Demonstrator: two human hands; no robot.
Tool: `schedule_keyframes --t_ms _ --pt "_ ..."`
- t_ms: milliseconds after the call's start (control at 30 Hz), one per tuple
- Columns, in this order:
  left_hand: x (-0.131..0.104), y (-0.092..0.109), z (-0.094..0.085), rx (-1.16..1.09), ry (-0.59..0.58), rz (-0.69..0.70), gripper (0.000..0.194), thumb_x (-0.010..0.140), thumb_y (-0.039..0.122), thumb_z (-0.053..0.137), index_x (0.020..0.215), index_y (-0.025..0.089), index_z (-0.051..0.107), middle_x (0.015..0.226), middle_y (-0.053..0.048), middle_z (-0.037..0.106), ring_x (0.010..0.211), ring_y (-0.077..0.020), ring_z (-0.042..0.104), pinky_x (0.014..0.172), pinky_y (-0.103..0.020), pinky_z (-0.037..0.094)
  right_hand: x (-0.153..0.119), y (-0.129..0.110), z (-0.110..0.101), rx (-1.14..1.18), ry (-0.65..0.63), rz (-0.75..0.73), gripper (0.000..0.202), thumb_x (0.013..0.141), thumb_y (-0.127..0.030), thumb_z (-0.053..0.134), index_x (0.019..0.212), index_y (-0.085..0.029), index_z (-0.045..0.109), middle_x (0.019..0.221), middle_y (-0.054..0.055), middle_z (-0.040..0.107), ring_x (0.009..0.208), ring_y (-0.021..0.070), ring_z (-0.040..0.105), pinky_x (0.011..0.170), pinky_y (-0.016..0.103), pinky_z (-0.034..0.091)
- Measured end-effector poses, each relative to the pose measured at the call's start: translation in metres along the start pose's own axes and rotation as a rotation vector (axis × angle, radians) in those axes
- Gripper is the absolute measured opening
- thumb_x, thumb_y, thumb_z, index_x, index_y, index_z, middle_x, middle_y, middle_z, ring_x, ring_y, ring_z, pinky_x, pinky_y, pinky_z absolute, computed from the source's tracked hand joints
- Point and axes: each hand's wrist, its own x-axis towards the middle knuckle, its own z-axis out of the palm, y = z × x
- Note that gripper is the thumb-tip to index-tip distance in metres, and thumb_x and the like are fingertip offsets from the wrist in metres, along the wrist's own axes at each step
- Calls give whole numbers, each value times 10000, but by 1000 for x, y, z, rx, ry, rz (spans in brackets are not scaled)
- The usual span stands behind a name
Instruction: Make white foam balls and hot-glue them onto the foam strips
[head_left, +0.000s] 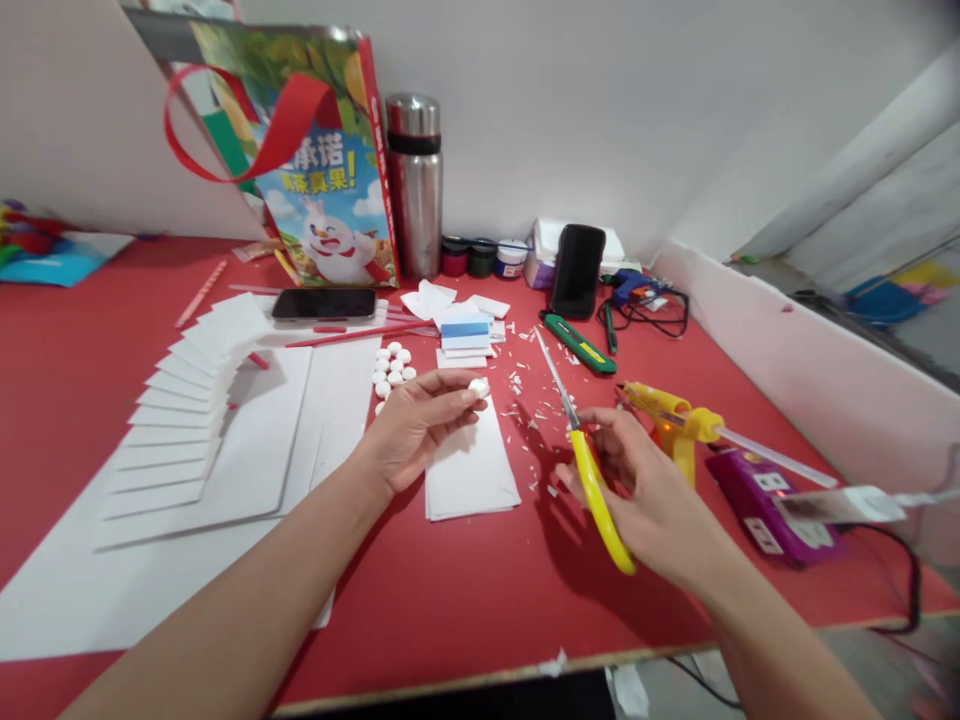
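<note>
My right hand (pixel 645 490) grips yellow-handled scissors (pixel 589 465), blades shut and pointing away from me over the red table (pixel 465 590). My left hand (pixel 416 425) pinches a small white foam piece (pixel 478 387) between fingertips, above a stack of white paper strips (pixel 469 465). Just beyond lie more white round pieces (pixel 391 368), paper scraps, a yellow glue gun (pixel 671 415), then a phone (pixel 324 303) and steel flask (pixel 414 185).

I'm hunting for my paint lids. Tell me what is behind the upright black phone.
Behind the upright black phone sits a white box, mostly covered by it. Three small paint jars stand left of it. The box's contents are hidden.
</note>
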Motion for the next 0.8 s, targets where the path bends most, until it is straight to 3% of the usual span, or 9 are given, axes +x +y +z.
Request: schedule_keyframes --t_ms 100,200,467,800 --pt "-1 -2 1 23 -23 -27 237 708 119 887 913 122 767 868 -50 790 791 -127 741 760 -225 583 -10 -11 1 40 -16 -35 482 890 -484 690 1252 -243 483 916 22 672 787 209 680 730 329 555" --pt "-2 -3 1 44 -72 -43 233 717 129 885 913 125 757 874 -50 790 791 -134 748 775 -236 588 -15 -22 3 -71 -1 -39 573 825 -551 749 1244 -251 500 1032 49 699 882 241 709 748 345 566" --pt "-3 -3 1 57 -178 -1 172 728 120 865 858 125 752 834 -31 774 744 -119 727 760 -235 587 -18 -19 12 -244 79 -214 693 765 -555 813 1293 -214 521 1208 123 720 1060 304 719 907 417 581" --pt "-2 -6 -2 76 -220 45 164 732 114 860 864 143 768 869 -20 775 779 -124 732 814 -264 582 -17 -24 10 -265 111 -245 561 831 -551 744 1238 -208 567 1166 119 754 1016 292 751 859 375 597"
